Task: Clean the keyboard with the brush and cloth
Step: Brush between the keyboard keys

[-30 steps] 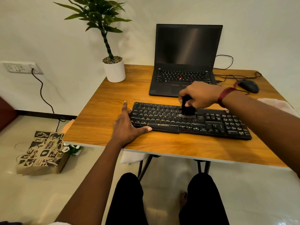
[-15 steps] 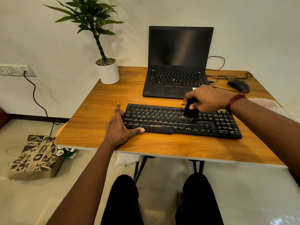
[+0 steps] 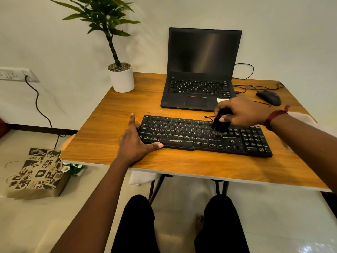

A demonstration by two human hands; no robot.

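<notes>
Brushing step in hand. Right hand (image 3: 244,110): grip closed round the stubby black brush (image 3: 219,123), bristles splayed on keys right of centre of the flat black plastic keyboard (image 3: 182,136). The keyboard lies along the front half of the wood-grain bench (image 3: 109,125). Left hand (image 3: 133,145): grip open, fingers flat, bracing the keyboard's left end. Keys are low and matte with pale legends; bristles look soft and dense. Next, I'd judge: short light strokes along the rows toward the numpad. Then swap to the pale soft cloth (image 3: 302,116) at the bench's right edge, partly hidden by the forearm.
</notes>
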